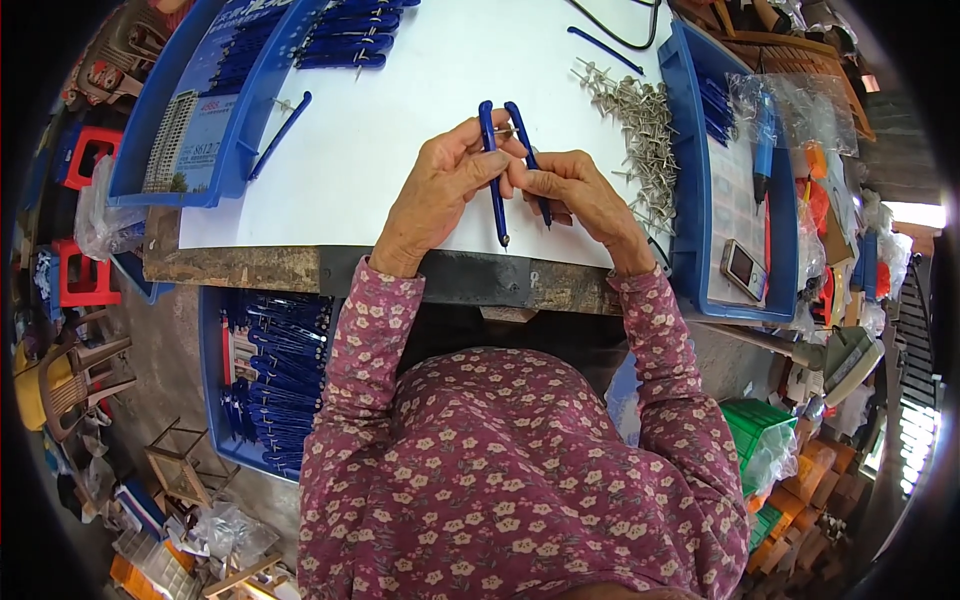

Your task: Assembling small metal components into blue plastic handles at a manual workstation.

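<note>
Floral sleeves come up from the lower edge to the near edge of the white tabletop (380, 160). Left hand (440, 190) pinches one leg of the blue compass (497, 165) between thumb and fingers; right hand (578, 192) pinches the other leg, fingertips pressed together near the hinge. Compass sits mid-tabletop, just in from the near edge, points toward the body. Judgement: keep both legs gripped close to the hinge, align before pressing, keep tips off the palms. Pile of metal pins (645, 135) beside the right blue tray (690, 180), within reach. Loose blue leg (280, 135) by the left tray (245, 150).
</note>
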`<state>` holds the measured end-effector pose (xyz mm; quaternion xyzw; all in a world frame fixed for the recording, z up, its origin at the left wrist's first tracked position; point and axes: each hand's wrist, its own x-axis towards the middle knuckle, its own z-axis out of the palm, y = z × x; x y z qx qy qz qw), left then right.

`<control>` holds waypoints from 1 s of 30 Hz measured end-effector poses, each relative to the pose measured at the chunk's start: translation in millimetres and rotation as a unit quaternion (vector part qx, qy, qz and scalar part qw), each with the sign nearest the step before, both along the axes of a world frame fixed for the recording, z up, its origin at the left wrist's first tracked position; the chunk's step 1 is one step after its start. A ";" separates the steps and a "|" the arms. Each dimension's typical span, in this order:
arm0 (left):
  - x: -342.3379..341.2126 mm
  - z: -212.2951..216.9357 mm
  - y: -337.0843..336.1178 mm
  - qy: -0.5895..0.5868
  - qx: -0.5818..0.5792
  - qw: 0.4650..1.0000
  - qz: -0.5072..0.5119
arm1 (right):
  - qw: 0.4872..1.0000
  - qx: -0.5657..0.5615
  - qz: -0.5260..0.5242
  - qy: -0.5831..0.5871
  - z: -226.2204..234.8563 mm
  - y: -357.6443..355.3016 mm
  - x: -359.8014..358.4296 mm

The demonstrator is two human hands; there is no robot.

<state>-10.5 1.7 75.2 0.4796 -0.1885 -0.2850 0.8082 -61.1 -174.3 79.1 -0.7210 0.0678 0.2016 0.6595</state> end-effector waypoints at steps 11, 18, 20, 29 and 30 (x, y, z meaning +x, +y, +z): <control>-0.6 2.7 1.9 0.014 -0.002 1.000 0.024 | 0.999 -0.032 -0.007 -0.036 -0.3 2.7 -1.7; 0.1 0.7 -4.0 0.028 0.019 0.996 0.086 | 0.995 -0.071 -0.003 -0.065 6.2 7.7 -5.3; -0.3 1.8 -2.8 0.027 0.023 0.995 0.096 | 0.992 -0.072 0.009 -0.106 11.9 11.6 -9.3; -7.0 5.0 -8.3 -0.005 0.007 0.994 0.108 | 0.963 0.233 -0.055 -0.125 48.5 7.5 -11.9; -8.9 7.6 -8.7 0.003 0.006 0.997 0.076 | 0.959 0.225 -0.064 -0.162 44.1 3.3 -6.9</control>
